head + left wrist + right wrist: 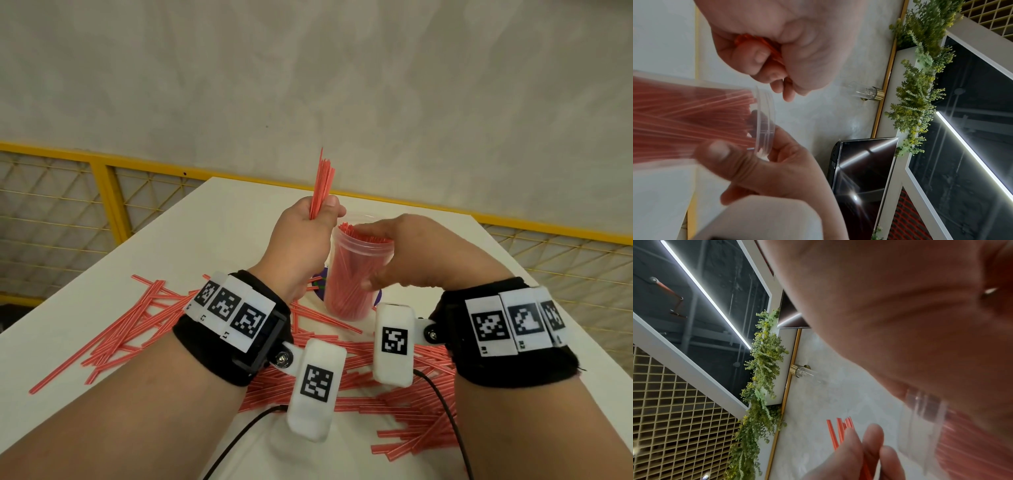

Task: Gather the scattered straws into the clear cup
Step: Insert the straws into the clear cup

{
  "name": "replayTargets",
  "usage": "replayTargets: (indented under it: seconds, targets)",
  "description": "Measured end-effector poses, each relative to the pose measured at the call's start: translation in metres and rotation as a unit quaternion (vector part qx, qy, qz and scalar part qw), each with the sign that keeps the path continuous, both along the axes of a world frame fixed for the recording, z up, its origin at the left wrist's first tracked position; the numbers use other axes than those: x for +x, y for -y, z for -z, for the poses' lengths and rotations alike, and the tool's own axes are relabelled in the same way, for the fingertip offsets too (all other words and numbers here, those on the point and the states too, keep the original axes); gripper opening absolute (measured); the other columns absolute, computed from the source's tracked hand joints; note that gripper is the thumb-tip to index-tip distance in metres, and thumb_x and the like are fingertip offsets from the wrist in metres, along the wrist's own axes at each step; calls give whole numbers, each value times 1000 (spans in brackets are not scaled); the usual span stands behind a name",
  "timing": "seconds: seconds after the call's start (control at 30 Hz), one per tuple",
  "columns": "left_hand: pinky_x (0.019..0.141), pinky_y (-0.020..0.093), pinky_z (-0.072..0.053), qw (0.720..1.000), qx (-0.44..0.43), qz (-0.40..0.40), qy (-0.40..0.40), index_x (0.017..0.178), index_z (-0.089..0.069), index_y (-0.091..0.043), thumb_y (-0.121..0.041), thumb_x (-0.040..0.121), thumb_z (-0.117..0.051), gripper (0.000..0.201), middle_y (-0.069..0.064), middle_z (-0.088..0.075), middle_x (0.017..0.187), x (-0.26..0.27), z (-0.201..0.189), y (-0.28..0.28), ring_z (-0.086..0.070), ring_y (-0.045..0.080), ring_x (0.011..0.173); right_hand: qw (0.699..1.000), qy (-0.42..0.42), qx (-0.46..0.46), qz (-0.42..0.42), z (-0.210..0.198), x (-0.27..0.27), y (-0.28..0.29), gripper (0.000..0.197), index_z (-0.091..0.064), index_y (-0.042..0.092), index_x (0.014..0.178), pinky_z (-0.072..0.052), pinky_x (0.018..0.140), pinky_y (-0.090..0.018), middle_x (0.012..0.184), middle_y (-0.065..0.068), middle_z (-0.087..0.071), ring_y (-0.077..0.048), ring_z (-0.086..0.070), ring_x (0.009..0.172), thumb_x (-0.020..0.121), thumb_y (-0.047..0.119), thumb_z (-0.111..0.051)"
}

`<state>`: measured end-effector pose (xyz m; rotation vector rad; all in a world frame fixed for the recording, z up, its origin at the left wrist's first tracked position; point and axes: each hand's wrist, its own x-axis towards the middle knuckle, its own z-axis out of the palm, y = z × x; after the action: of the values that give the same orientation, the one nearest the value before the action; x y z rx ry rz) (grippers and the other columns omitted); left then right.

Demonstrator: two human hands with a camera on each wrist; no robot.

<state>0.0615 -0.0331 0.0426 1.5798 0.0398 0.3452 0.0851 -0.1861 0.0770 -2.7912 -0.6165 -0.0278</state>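
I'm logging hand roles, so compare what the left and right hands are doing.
The left hand grips a bundle of red straws upright, raised beside the rim of the clear cup; the right hand grips the cup itself, which is already packed with straws. The left is fisted; the right wraps round the cup. Both wear marker wristbands.

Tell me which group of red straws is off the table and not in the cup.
The upright bunch of red straws gripped in the left hand. The others stand in the clear plastic cup or lie scattered on the white table.
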Motion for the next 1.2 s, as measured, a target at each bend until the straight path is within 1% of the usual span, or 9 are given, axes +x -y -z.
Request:
replayTargets:
  seconds: [0.07, 0.17, 0.23, 0.33, 0.4, 0.53, 0.7, 0.9, 1.2]
  targets:
    - [53, 35, -51, 1000, -11, 3, -2, 104, -62, -19, -44, 100, -45, 30, -3, -60, 91, 3, 3, -1, -47, 9, 50, 999, 9, 41, 28, -2, 1, 1, 81, -51, 37, 136, -34, 54, -12, 128, 12, -60, 2, -47, 70, 64, 34, -87]
    - [37, 18, -31, 999, -48, 9, -12, 108, -56, -19, -40, 101, -43, 25, -1, -58, 91, 5, 3, -2, -36, 3, 38, 998, 16, 38, 39, -4, 2, 3, 69, -60, 32, 129, -32, 41, -13, 99, 11, -68, 3, -47, 53, 65, 38, -86]
    - [35, 17, -28, 998, -60, 19, -12, 108, -57, -20, -36, 102, -43, 22, -1, -57, 88, 5, 3, -2, -35, 2, 36, 1000, 4, 13, 24, -2, 1, 2, 62, -63, 31, 125, -33, 38, -11, 88, 14, -65, 1, -53, 52, 67, 38, -85]
    - [35, 18, -28, 996, -72, 57, -10, 104, -63, -20, -32, 102, -47, 21, -3, -58, 77, 3, 2, -2, -35, 5, 39, 996, 32, 76, 28, -1, 2, 3, 64, -59, 29, 130, -31, 45, -10, 113, 10, -65, 1, -55, 69, 71, 47, -80]
    - [35, 18, -29, 994, -76, 83, -3, 100, -66, -19, -32, 101, -49, 21, -7, -60, 68, 2, 2, -2, -37, 7, 41, 983, 71, 166, 28, -3, 3, 3, 52, -63, 26, 125, -33, 52, -10, 118, 11, -66, 2, -55, 70, 79, 49, -73]
    - [35, 17, -30, 990, -87, 113, 4, 98, -69, -20, -33, 98, -54, 20, -6, -62, 67, 0, 1, -1, -40, 6, 42, 931, 91, 350, 41, -7, 2, -2, 25, -67, 21, 111, -43, 52, -14, 87, 4, -72, -1, -59, 49, 89, 32, -67]
    - [35, 17, -30, 987, -88, 136, 4, 98, -70, -16, -33, 96, -58, 21, -4, -66, 68, -2, 2, 1, -42, 6, 41, 878, 43, 475, 36, -8, 0, -9, 28, -64, 20, 113, -50, 53, -24, 76, -2, -73, -7, -62, 49, 87, 26, -71]
    - [35, 15, -31, 984, -86, 157, -3, 103, -71, -11, -32, 93, -62, 25, -2, -69, 71, -4, 4, 4, -44, 5, 41, 836, 2, 549, 5, -5, 1, -11, 28, -64, 21, 111, -44, 47, -16, 60, 3, -65, -8, -59, 48, 85, 14, -72]
    - [35, 15, -32, 985, -81, 153, -4, 102, -69, -10, -33, 90, -65, 26, 0, -72, 72, -4, 3, 5, -47, 6, 40, 809, 2, 588, 3, -5, 0, -14, 23, -68, 20, 102, -44, 44, -21, 58, 2, -64, -8, -55, 43, 84, 6, -71]
